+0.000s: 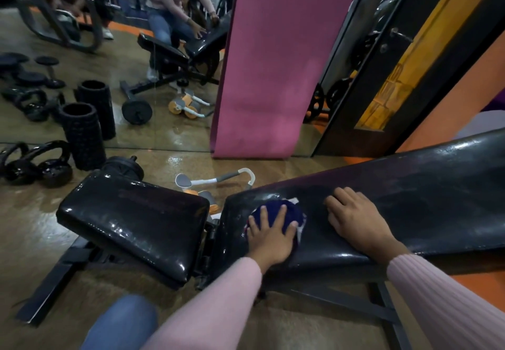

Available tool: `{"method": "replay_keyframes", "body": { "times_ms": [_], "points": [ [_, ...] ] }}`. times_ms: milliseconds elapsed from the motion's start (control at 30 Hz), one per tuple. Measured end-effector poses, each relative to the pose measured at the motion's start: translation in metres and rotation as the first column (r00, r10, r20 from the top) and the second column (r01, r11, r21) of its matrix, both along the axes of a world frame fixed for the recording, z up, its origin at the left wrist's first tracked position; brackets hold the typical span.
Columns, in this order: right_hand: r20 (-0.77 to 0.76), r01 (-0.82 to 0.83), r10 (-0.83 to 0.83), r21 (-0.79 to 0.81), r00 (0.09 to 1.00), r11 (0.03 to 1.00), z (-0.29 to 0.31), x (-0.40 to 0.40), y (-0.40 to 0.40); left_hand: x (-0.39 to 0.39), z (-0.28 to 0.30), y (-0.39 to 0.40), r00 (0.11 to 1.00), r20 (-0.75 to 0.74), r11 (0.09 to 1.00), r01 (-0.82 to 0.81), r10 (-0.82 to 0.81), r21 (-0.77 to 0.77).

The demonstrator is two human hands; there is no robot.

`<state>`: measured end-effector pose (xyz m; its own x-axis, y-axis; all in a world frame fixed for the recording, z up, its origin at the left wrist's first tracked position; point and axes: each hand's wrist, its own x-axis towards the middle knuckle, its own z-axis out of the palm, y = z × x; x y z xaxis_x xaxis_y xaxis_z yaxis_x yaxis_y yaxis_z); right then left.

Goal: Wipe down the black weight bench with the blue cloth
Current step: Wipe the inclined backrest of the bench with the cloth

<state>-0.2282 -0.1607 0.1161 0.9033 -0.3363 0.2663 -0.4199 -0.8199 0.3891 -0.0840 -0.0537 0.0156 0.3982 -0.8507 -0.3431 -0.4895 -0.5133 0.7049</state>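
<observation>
Left hand (269,236) grip spread flat on blue cloth (278,213), right hand (355,218) flat on black weight bench (423,185), pink mat (273,62), kettlebells (41,166), foam roller (82,136) nearby, no legible writing.

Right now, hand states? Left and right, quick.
Left hand: open, fingers spread, pressing the blue cloth flat on the black weight bench.
Right hand: open, palm down on the bench, holding nothing.

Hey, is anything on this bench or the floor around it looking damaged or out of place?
An ab roller lies tipped on the floor behind the bench, in the gap between seat and backrest. The vinyl looks scuffed, but no clear tear shows. Nothing spilled.
</observation>
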Motion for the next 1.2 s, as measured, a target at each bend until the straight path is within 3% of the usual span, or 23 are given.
{"method": "replay_keyframes", "body": {
  "times_ms": [167,333,500,767,833,967,1100,1200],
  "points": [
    [0.001,-0.013,0.013,-0.039,1.0,0.999,-0.003,0.0,-0.003,0.026,-0.041,0.044,0.973,-0.083,0.971,-0.203,0.214,0.13],
    [-0.047,-0.005,0.003,-0.058,0.999,0.998,-0.005,-0.001,-0.002,-0.026,-0.008,0.032,0.995,0.051,0.996,-0.086,0.086,-0.005],
    [-0.042,-0.022,0.018,-0.073,0.999,0.997,-0.004,0.0,-0.001,-0.026,0.008,-0.002,0.999,0.015,0.999,-0.034,0.035,-0.026],
    [-0.013,-0.019,0.018,-0.078,1.0,0.997,-0.006,-0.001,-0.004,0.035,-0.058,0.056,0.922,-0.133,0.921,-0.334,0.363,0.198],
    [-0.023,-0.012,0.01,-0.068,1.0,0.998,-0.006,0.0,-0.005,0.009,-0.048,0.065,0.945,-0.053,0.941,-0.315,0.323,0.128],
    [-0.058,-0.009,0.005,-0.061,0.998,0.998,-0.005,-0.001,-0.004,-0.055,-0.007,0.043,0.991,0.052,0.99,-0.115,0.12,-0.085],
    [-0.046,-0.018,0.016,-0.056,0.999,0.998,-0.004,-0.002,-0.002,-0.034,0.004,0.009,0.992,-0.03,0.992,-0.122,0.122,-0.029],
    [-0.025,-0.016,0.015,-0.066,1.0,0.998,-0.008,-0.004,-0.004,0.0,-0.019,0.024,0.969,-0.086,0.971,-0.224,0.231,0.086]
  ]
}}
